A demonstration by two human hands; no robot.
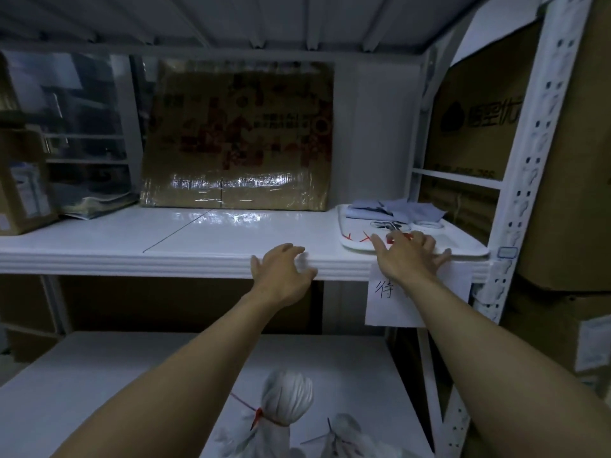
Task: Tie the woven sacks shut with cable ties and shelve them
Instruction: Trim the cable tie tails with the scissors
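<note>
While L hand [281,269] hovers spread, R fingers [380,244] touch red cable ties [365,239] on tray [463,247].

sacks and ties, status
Right hand open, reaching into tray at red ties. Left hand open on shelf edge. Tied sack below.

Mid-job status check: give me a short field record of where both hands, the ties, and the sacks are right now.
left hand: open, fingers curled over the front edge of the upper shelf, holding nothing
right hand: reaching onto the white tray, fingers spread over the red cable ties; whether it holds one cannot be told
tray extras: blue cloth at the back
tied sack: on the lower shelf, neck cinched with a red tie
second sack: beside it, dark tie at the neck
paper label: hangs from the shelf edge
</note>
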